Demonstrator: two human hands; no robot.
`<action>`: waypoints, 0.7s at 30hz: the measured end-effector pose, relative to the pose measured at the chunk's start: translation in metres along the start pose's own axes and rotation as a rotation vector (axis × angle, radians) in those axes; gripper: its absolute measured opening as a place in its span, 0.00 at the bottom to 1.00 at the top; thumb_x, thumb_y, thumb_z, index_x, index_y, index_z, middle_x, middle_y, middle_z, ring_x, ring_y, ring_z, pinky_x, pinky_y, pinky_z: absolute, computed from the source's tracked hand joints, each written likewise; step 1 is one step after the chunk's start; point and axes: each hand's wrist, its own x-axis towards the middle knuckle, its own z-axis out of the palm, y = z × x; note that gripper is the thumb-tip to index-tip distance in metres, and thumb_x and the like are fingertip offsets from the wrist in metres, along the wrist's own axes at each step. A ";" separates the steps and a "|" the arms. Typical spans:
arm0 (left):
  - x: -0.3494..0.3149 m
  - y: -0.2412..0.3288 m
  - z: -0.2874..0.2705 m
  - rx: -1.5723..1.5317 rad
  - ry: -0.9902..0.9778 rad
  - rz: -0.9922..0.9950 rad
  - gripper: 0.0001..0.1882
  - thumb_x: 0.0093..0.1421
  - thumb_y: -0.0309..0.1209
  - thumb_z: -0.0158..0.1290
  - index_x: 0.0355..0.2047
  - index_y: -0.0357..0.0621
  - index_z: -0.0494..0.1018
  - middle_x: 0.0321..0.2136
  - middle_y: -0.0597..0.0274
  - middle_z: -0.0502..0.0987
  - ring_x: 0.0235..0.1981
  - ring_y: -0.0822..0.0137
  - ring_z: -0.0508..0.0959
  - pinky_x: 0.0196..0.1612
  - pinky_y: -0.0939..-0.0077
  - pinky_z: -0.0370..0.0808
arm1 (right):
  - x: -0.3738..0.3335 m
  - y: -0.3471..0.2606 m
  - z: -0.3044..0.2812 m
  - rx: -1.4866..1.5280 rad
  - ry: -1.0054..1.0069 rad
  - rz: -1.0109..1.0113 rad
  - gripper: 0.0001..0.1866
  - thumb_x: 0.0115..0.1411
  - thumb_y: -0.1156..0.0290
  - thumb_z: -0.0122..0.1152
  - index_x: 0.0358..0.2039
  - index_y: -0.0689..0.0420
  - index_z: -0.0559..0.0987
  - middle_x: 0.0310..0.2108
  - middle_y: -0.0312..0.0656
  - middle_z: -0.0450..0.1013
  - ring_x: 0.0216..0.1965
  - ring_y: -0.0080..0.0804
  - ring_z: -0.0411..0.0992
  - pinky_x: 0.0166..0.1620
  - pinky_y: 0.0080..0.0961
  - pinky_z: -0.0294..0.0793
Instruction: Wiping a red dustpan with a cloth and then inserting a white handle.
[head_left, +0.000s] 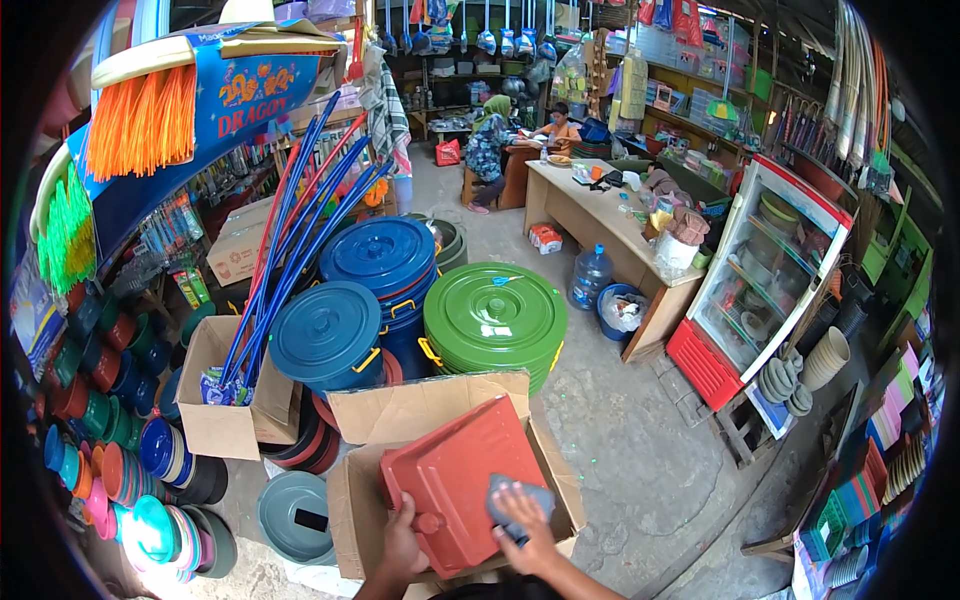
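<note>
A large red plastic piece, box-like with a ridged face and a round knob near its lower left, stands tilted in an open cardboard box. Its exact kind I cannot make out. At its lower left edge my left hand grips it, thumb on the near face. A dark grey cloth lies against the right part of the red face, pressed there under my right hand. The cloth partly shows around the fingers.
Lidded tubs, blue and green, stand just beyond the box. Left are a carton of blue and red poles and a grey basin holding a dark phone. A desk, display cabinet and two seated people are farther off.
</note>
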 end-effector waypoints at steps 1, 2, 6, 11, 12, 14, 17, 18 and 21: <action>-0.004 -0.008 0.010 0.067 0.020 0.031 0.27 0.69 0.49 0.46 0.59 0.41 0.63 0.51 0.54 0.74 0.49 0.58 0.77 0.53 0.54 0.76 | 0.001 -0.018 0.005 0.038 0.011 -0.042 0.32 0.63 0.57 0.56 0.67 0.48 0.64 0.70 0.44 0.54 0.72 0.50 0.47 0.69 0.51 0.44; -0.007 -0.015 0.017 0.130 0.042 0.068 0.27 0.69 0.48 0.46 0.59 0.41 0.63 0.52 0.54 0.73 0.51 0.58 0.76 0.54 0.55 0.75 | 0.005 -0.034 0.011 0.077 0.016 -0.089 0.32 0.62 0.58 0.56 0.67 0.48 0.64 0.70 0.44 0.54 0.72 0.50 0.47 0.69 0.51 0.44; -0.009 -0.033 0.012 0.199 0.040 0.098 0.25 0.71 0.45 0.44 0.59 0.39 0.63 0.52 0.54 0.74 0.52 0.59 0.76 0.57 0.57 0.73 | 0.035 -0.044 0.010 0.059 0.066 -0.188 0.32 0.59 0.65 0.58 0.65 0.53 0.67 0.69 0.49 0.56 0.72 0.53 0.48 0.69 0.51 0.42; -0.020 -0.025 0.006 0.255 -0.001 0.043 0.24 0.71 0.44 0.44 0.58 0.40 0.64 0.53 0.55 0.74 0.51 0.60 0.77 0.55 0.58 0.74 | 0.073 0.014 0.001 0.035 0.233 0.023 0.31 0.62 0.63 0.57 0.66 0.48 0.66 0.69 0.45 0.56 0.72 0.51 0.48 0.69 0.49 0.44; -0.021 -0.026 0.003 0.253 0.023 0.033 0.24 0.71 0.45 0.45 0.58 0.40 0.64 0.52 0.55 0.74 0.51 0.60 0.77 0.55 0.58 0.75 | 0.072 0.028 0.003 0.049 0.266 0.094 0.31 0.62 0.63 0.56 0.67 0.49 0.65 0.70 0.45 0.55 0.72 0.51 0.48 0.69 0.49 0.44; -0.019 -0.027 0.004 0.245 0.050 0.029 0.25 0.71 0.45 0.45 0.58 0.40 0.64 0.52 0.55 0.75 0.50 0.60 0.77 0.55 0.58 0.75 | 0.065 0.025 0.008 0.061 0.292 0.158 0.31 0.63 0.63 0.56 0.67 0.49 0.65 0.70 0.45 0.55 0.72 0.51 0.47 0.69 0.50 0.44; -0.023 -0.028 0.012 0.202 0.101 0.074 0.26 0.70 0.46 0.47 0.58 0.40 0.64 0.50 0.55 0.75 0.50 0.60 0.77 0.55 0.58 0.75 | 0.029 -0.027 0.020 0.059 -0.046 -0.162 0.32 0.63 0.61 0.57 0.67 0.48 0.63 0.71 0.44 0.53 0.72 0.50 0.45 0.70 0.52 0.42; -0.020 -0.024 0.011 0.195 0.179 0.073 0.25 0.69 0.46 0.48 0.58 0.40 0.64 0.50 0.55 0.75 0.49 0.60 0.77 0.53 0.59 0.75 | 0.020 -0.040 0.021 0.009 -0.164 -0.266 0.32 0.63 0.61 0.57 0.68 0.48 0.63 0.71 0.43 0.53 0.73 0.49 0.45 0.70 0.52 0.42; -0.009 -0.005 0.007 0.142 0.218 0.145 0.25 0.68 0.44 0.51 0.57 0.38 0.65 0.49 0.55 0.74 0.48 0.61 0.77 0.52 0.59 0.76 | 0.003 -0.044 0.019 0.104 -0.379 -0.369 0.32 0.63 0.61 0.56 0.68 0.47 0.63 0.71 0.41 0.52 0.73 0.49 0.44 0.70 0.53 0.41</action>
